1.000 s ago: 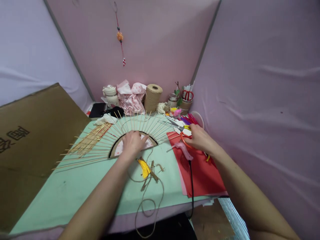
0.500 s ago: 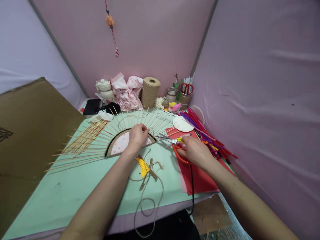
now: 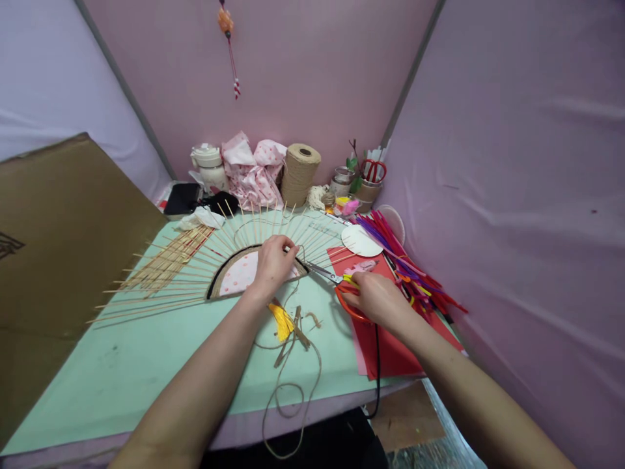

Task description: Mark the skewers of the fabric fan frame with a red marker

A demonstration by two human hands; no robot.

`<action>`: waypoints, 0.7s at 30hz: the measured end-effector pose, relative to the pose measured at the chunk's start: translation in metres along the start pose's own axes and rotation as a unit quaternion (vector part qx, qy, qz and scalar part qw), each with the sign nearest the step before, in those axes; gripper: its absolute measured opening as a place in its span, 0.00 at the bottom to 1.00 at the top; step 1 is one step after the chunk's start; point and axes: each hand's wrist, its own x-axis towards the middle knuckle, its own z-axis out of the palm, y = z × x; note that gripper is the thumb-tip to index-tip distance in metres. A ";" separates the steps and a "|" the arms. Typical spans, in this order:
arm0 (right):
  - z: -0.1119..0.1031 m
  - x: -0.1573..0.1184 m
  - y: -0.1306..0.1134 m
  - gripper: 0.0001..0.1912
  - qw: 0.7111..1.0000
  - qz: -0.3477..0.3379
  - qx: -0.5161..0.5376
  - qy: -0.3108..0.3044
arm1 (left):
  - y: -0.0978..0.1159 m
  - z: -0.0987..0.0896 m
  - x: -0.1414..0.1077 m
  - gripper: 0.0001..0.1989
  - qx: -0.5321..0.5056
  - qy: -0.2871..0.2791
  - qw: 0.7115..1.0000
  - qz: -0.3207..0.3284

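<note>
Scissors (image 3: 338, 279) with orange and yellow handles are gripped in the right hand (image 3: 378, 296), over the right end of a half-round fan (image 3: 239, 273), their tips just beside a thin loop of twine. Fingertips of the left hand (image 3: 276, 264) are pinched together above the fan's rim; whether they hold the twine I cannot tell. Thin sticks radiate from that rim across the green counter (image 3: 141, 371). Nearer the front edge lie a yellow tassel (image 3: 282, 322) and loose cord (image 3: 290, 385); to the right, red paper (image 3: 395, 352) and a bundle of pipe cleaners (image 3: 405, 260). Behind stands a large spool (image 3: 300, 179).
</note>
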 end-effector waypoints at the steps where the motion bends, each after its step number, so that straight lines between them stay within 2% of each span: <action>1: 0.001 0.000 -0.001 0.13 1.000 0.000 -0.002 0.000 | 0.000 0.000 0.000 0.05 0.000 -0.001 1.000 0.001; 11: 0.013 0.002 -0.004 0.16 1.000 0.007 -0.013 -0.003 | 0.003 -0.003 -0.003 0.05 -0.002 -0.006 1.000 0.005; 21: 0.008 -0.001 -0.015 0.14 0.998 0.035 -0.023 -0.038 | 0.003 -0.003 -0.004 0.05 -0.009 0.003 1.000 0.009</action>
